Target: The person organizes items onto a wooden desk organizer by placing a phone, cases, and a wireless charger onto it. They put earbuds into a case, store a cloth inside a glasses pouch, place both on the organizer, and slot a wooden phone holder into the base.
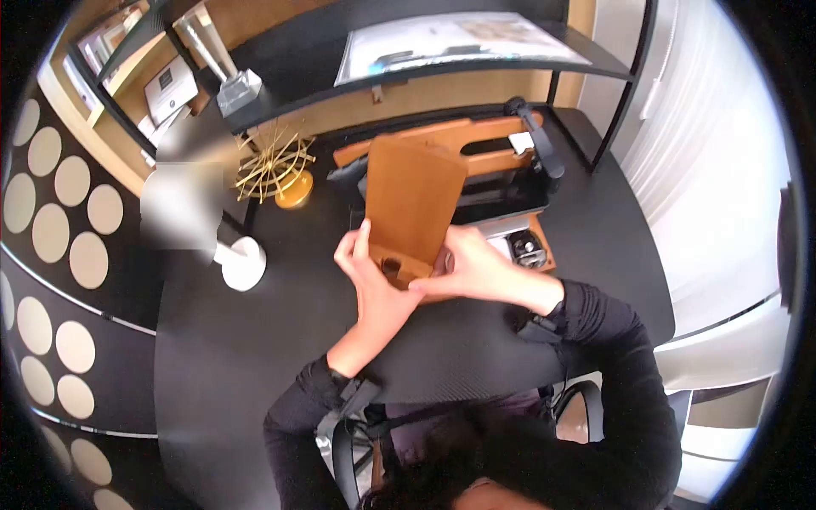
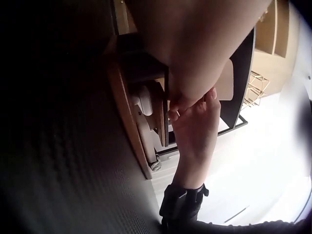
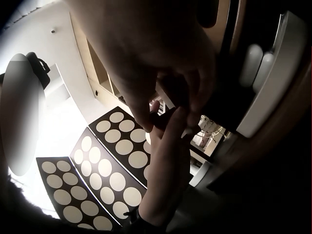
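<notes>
Desk [image 1: 255, 357] spreads black beneath the grip, and above it stands the tan leather panel [image 1: 414, 204], upright, its lower edge caught between both hands. Left hand [image 1: 371, 280] grasps the panel's bottom-left corner, right hand [image 1: 476, 270] pinches the bottom-right edge just beside it.

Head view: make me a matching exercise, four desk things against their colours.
Things:
1. panel
2. wire ornament
3. desk
4. round base

Colours:
a. white
b. black
c. brown
d. gold

Pairs: 1-c, 2-d, 3-b, 4-a. Both hands, left hand and right hand, hold the panel at its lower end.
</notes>
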`<action>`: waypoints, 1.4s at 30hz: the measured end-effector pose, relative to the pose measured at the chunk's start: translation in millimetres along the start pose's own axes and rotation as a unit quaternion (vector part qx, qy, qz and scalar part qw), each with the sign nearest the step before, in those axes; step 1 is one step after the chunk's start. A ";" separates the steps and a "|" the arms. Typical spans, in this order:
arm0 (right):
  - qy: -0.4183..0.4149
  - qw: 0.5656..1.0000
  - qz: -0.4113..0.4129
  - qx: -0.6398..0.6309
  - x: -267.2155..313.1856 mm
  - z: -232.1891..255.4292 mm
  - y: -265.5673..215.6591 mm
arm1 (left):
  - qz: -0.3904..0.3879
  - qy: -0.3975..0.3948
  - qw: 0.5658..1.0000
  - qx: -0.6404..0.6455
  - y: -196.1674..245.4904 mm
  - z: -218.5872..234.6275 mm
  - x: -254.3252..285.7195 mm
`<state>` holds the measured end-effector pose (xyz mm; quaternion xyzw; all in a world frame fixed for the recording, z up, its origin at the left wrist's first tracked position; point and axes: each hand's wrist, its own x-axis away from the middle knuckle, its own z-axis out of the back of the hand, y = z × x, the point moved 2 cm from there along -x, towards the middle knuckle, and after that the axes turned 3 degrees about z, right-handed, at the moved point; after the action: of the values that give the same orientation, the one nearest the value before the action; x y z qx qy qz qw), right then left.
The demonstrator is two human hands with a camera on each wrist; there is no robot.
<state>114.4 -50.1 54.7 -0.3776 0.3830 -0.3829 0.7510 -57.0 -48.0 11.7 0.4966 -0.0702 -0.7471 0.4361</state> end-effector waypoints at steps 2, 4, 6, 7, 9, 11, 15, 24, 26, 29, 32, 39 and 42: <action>0.022 0.999 0.013 0.030 -0.1 -2.3 12.9 | -0.004 0.002 1.000 0.016 -4.1 -0.1 3.5; 0.024 0.997 0.020 0.071 -0.4 3.9 12.7 | 0.008 -0.026 0.997 0.067 -9.9 3.2 6.4; 0.015 0.993 -0.003 0.115 1.0 10.3 15.4 | 0.022 -0.050 0.987 0.148 -21.4 4.2 7.6; 0.004 0.988 -0.028 0.151 2.4 12.5 18.7 | 0.042 -0.078 0.971 0.224 -27.2 3.7 7.7; -0.010 0.988 -0.014 0.156 4.9 14.0 20.8 | 0.047 -0.085 0.968 0.230 -35.8 2.6 6.8; -0.017 0.970 0.018 0.241 6.6 12.6 10.2 | 0.074 -0.117 0.969 0.204 -43.1 -1.5 9.6; -0.008 0.974 0.021 0.225 9.9 13.4 15.4 | 0.109 -0.134 0.950 0.260 -47.5 -0.7 8.1; 0.073 0.963 0.175 0.194 40.7 66.8 -4.4 | 0.124 -0.177 0.917 0.335 -72.3 4.6 -3.4; 0.077 0.966 0.168 0.183 57.4 84.9 2.7 | 0.130 -0.172 0.914 0.343 -70.8 5.9 -3.2; 0.116 0.975 0.119 0.150 87.5 115.0 30.6 | 0.142 -0.184 0.908 0.348 -74.8 1.4 0.2; 0.256 0.962 -0.029 -0.090 116.0 142.8 77.6 | 0.152 -0.148 0.917 0.339 -69.3 1.7 -1.6; 0.250 0.955 -0.125 -0.101 114.6 146.6 115.6 | 0.179 -0.156 0.899 0.368 -77.9 3.9 -3.0; 0.235 0.957 -0.153 -0.075 112.0 140.2 115.9 | 0.179 -0.161 0.899 0.366 -79.9 3.0 -1.1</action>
<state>315.0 -59.6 -18.0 -0.3867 0.5137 -0.5413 0.5418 -105.8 0.5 -29.1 0.4734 -0.4954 -0.6478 0.3330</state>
